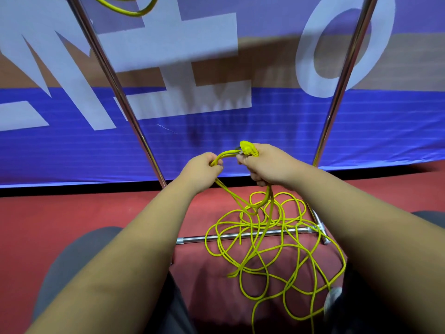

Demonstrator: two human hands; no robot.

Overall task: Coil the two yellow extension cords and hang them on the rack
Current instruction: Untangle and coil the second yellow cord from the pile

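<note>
Count: 2 hands, 2 yellow cords, 1 rack showing 2 chrome uprights, left upright and right upright, plus 1 base bar. Floor is red and matte. Behind the rack is a blue banner with big white letters, its lower edge at floor level. Dark trousers at bottom of frame. First cord: only the bottom of a loop shows at the top edge, beside the left upright. Can't tell what it hangs from. Second cord: thin, bright yellow, lying in a loose tangle of overlapping loops on the floor, across the base bar, near the right upright. Right hand: fingers clamped round the yellow plug and several strands, which drop from the fist to the pile. Left hand: fingers curled, pinching the same cord just beside the plug. A short arc of cord spans the two hands.
</note>
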